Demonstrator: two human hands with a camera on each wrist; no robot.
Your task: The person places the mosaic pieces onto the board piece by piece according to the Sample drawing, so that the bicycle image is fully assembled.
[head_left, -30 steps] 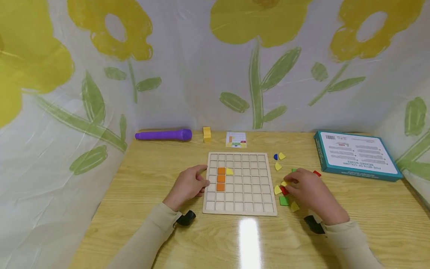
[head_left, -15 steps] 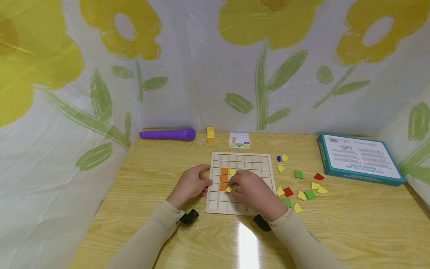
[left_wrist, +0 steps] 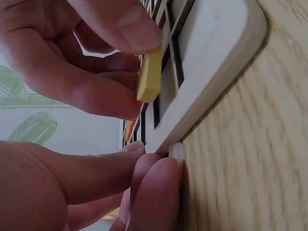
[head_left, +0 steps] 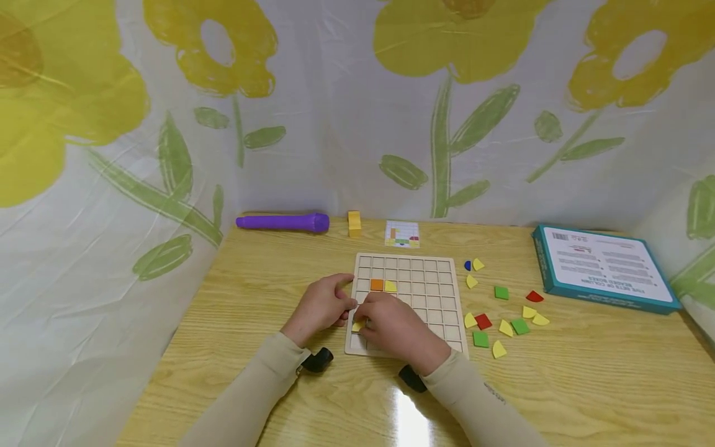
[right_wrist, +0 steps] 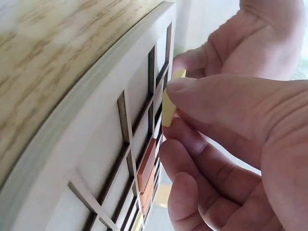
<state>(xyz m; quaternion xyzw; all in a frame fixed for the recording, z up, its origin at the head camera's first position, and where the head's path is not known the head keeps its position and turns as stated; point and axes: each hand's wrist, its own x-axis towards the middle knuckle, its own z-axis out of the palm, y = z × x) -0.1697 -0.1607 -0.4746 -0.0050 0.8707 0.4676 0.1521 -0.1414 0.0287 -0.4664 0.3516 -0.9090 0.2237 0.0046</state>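
Note:
A pale wooden grid board (head_left: 432, 299) lies on the table. My left hand (head_left: 319, 308) grips its left edge, thumb above and fingers against the side in the left wrist view. Over the board's lower left cells, my right hand (head_left: 399, 326) pinches a yellow quarter-circle tile (left_wrist: 151, 74) between thumb and fingers. The right wrist view shows that tile (right_wrist: 168, 108) tilted, close to the grid. Within the grid sit an orange square tile (head_left: 377, 285) and a yellow tile (head_left: 390, 286); more orange tiles (right_wrist: 147, 166) below are hidden from the head by my right hand.
Loose yellow, green (head_left: 501, 292), red (head_left: 483, 321) and blue tiles lie right of the board. Behind it are a pattern card (head_left: 402, 234), a yellow block (head_left: 354, 224) and a purple toy microphone (head_left: 283, 223). A teal box (head_left: 609, 267) stands at the right.
My right hand has gone from the loose tiles leftward across the board, carrying a yellow quarter-circle tile to its left side. My left hand keeps its grip on the board edge.

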